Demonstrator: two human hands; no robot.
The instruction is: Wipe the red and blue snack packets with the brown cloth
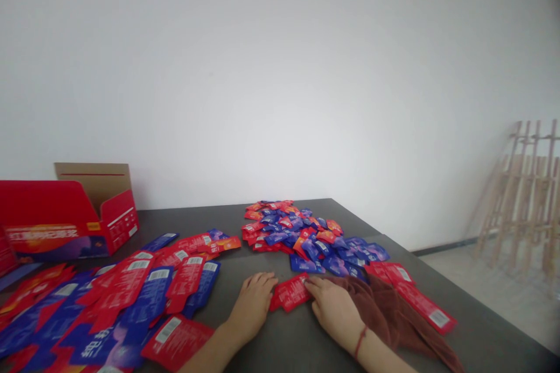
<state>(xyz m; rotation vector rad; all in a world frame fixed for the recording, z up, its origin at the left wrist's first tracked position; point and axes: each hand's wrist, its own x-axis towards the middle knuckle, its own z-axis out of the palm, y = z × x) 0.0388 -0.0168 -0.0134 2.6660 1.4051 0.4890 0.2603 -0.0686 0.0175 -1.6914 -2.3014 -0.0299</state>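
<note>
While palm-down, left hand (252, 306) and right hand (333, 309) touch red sachet (291, 292).

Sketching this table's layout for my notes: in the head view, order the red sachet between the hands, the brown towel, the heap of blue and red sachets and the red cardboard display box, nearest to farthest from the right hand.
From the right hand:
1. Too close to call: red sachet, at the fingertips on its left; brown towel, against it on its right.
2. Heap of blue and red sachets, ahead on the table.
3. Red cardboard display box, far left.
</note>
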